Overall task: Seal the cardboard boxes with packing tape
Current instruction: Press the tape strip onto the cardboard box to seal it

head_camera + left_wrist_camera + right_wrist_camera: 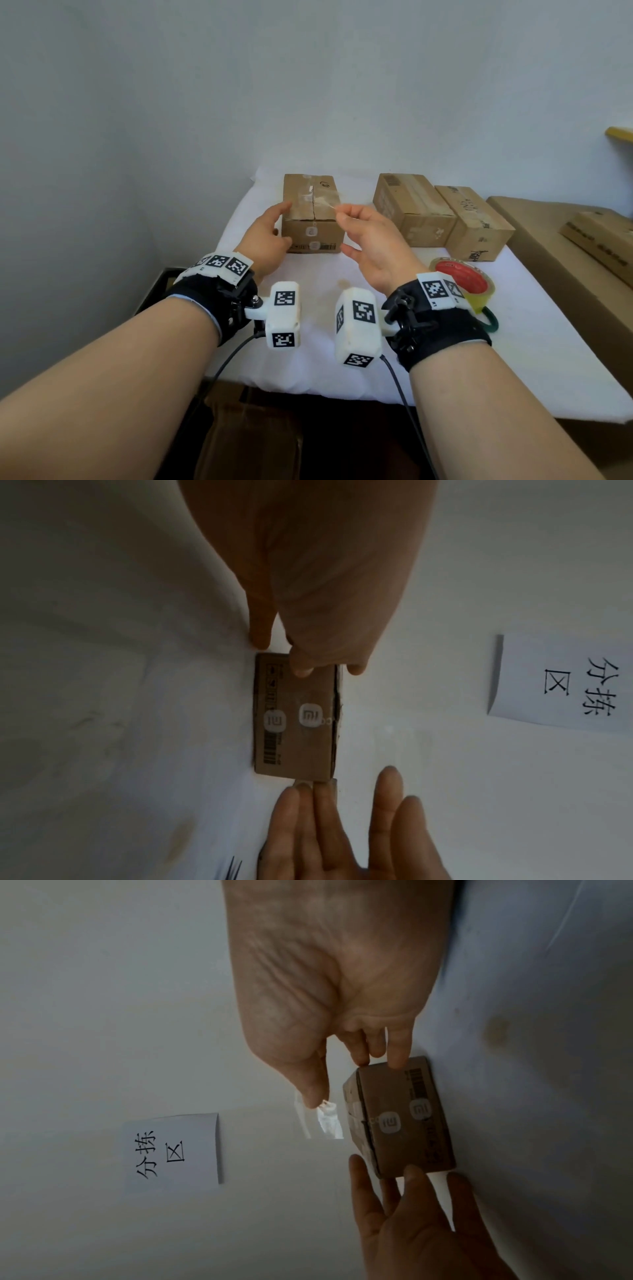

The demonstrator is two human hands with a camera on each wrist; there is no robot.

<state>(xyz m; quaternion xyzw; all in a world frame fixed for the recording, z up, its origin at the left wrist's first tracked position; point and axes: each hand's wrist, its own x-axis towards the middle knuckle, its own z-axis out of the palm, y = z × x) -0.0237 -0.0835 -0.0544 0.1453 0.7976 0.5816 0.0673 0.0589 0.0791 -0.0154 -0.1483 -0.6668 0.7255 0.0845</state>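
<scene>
A small cardboard box (313,222) stands on the white table (308,342), its top seam open along the middle. My left hand (278,224) rests against the box's left end with straight fingers (301,666). My right hand (339,211) hovers at the box's right top edge. Its thumb and forefinger pinch the end of a clear tape strip (327,205), which runs onto the box top. In the right wrist view the strip (323,1119) hangs between the pinch (316,1102) and the box (400,1118). A tape roll (462,284) with a red core lies behind my right wrist.
Two more cardboard boxes (411,209) (474,222) stand side by side at the back right. A large cardboard carton (565,246) borders the table on the right. A paper sign (174,1150) hangs on the wall behind. A green ring (491,322) lies beside the roll.
</scene>
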